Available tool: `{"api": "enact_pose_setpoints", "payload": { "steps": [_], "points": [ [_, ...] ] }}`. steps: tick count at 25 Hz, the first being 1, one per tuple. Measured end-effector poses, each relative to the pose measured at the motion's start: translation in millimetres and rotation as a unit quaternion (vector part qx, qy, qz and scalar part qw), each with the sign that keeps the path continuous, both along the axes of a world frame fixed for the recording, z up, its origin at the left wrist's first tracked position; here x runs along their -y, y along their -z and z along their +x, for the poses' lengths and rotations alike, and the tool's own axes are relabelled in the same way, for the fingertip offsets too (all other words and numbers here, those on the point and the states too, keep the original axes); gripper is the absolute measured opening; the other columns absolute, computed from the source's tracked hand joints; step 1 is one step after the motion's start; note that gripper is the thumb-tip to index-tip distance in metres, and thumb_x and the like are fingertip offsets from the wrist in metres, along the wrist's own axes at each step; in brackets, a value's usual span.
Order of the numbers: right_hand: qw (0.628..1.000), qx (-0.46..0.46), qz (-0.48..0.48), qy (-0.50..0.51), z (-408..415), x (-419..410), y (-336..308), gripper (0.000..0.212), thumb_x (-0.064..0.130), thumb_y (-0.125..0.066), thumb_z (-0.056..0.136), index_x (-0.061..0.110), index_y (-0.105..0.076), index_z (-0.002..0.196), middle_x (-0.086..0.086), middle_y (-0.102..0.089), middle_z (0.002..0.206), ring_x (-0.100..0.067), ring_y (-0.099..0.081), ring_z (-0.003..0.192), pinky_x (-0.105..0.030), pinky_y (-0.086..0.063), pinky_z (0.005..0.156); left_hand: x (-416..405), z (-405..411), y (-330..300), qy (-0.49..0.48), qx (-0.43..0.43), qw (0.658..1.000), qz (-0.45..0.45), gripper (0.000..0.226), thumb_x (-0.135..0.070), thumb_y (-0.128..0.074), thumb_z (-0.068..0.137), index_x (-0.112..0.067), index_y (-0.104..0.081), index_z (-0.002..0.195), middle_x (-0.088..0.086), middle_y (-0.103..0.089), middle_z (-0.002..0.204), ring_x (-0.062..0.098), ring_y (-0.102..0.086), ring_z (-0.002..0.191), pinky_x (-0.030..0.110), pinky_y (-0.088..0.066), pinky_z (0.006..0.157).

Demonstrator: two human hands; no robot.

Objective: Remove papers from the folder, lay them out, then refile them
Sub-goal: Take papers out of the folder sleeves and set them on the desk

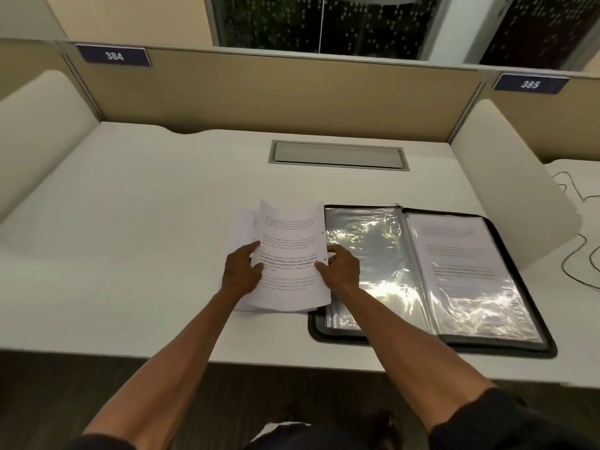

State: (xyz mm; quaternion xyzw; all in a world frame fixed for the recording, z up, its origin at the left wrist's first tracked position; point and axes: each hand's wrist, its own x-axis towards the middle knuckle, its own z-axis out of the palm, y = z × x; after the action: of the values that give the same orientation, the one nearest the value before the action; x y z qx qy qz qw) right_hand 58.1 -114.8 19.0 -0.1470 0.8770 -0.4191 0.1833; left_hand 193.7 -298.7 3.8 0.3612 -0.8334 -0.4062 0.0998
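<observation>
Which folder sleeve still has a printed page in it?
The right sleeve, with text lines showing through the plastic. The left sleeve, beside the right hand, shows only glare.

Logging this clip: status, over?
Left hand and right hand both gripping the paper stack. Folder open beside it, one sheet still sleeved. Nothing obstructing.

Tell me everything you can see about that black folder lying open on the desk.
The folder lies open and flat on the white desk, near its front edge, at the person's right. It has a black, zip-like border and shiny clear plastic sleeves. The left sleeve looks empty; the right one holds a printed sheet. The right hand is over its left page, and the held papers overlap its left edge.
</observation>
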Motion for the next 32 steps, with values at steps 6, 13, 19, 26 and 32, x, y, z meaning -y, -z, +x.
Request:
{"api": "enact_pose_setpoints", "payload": {
  "steps": [6, 13, 19, 26, 32],
  "points": [
    [0.995, -0.064, 0.071, -0.022, 20, 5, 22, 0.054, 0.032, -0.07, 0.087, 0.012, -0.052, 0.134, -0.013, -0.051, 0.125, -0.029, -0.051, 0.118, -0.033, -0.045, 0.092, 0, 12, 30, -0.078, 0.091, 0.99, -0.08, 0.071, -0.04, -0.067, 0.09, -0.014, -0.041, 0.15, 0.017, -0.027, 0.159, 0.036, -0.017, 0.146, 0.047, -0.022, 0.116],
    [0.959, -0.166, 0.186, -0.132, 46, 15, 28, 0.074, 0.043, -0.052, 0.096, 0.008, -0.024, 0.155, -0.009, -0.041, 0.153, -0.03, -0.037, 0.135, -0.043, -0.035, 0.106, 1, 13, 34, -0.101, 0.113, 0.985, -0.076, 0.081, -0.048, -0.064, 0.089, -0.013, -0.031, 0.154, 0.021, -0.026, 0.158, 0.038, -0.015, 0.146, 0.05, -0.021, 0.116],
    [0.985, -0.145, 0.059, -0.072, 42, -8, 23, 0.065, 0.04, -0.06, 0.095, 0.011, -0.04, 0.149, -0.007, -0.049, 0.147, -0.029, -0.04, 0.137, -0.041, -0.036, 0.111, -1, 18, 34, -0.097, 0.105, 0.987, -0.077, 0.082, -0.041, -0.067, 0.089, -0.012, -0.028, 0.155, 0.02, -0.023, 0.16, 0.036, -0.011, 0.148, 0.05, -0.019, 0.118],
    [0.947, -0.113, 0.141, 0.265, -15, -199, 24, 0.078, 0.044, -0.058, 0.097, 0.021, -0.018, 0.16, -0.019, -0.004, 0.166, -0.035, -0.001, 0.154, -0.052, -0.011, 0.124, -78, 3, 13, -0.047, -0.063, 0.99, -0.116, 0.07, -0.029, -0.074, 0.087, -0.016, -0.043, 0.147, 0.01, -0.033, 0.157, 0.028, -0.014, 0.15, 0.048, -0.021, 0.118],
    [0.924, -0.032, 0.286, 0.251, -39, -288, 49, 0.076, 0.057, -0.036, 0.101, 0.03, 0.002, 0.16, -0.028, 0.008, 0.163, -0.041, 0.017, 0.151, -0.057, 0.004, 0.122, -202, -43, -5, 0.091, -0.118, 0.987, -0.052, 0.058, -0.034, -0.073, 0.088, -0.025, -0.051, 0.141, -0.002, -0.039, 0.153, 0.016, -0.022, 0.148, 0.03, -0.019, 0.115]
  ]
}}
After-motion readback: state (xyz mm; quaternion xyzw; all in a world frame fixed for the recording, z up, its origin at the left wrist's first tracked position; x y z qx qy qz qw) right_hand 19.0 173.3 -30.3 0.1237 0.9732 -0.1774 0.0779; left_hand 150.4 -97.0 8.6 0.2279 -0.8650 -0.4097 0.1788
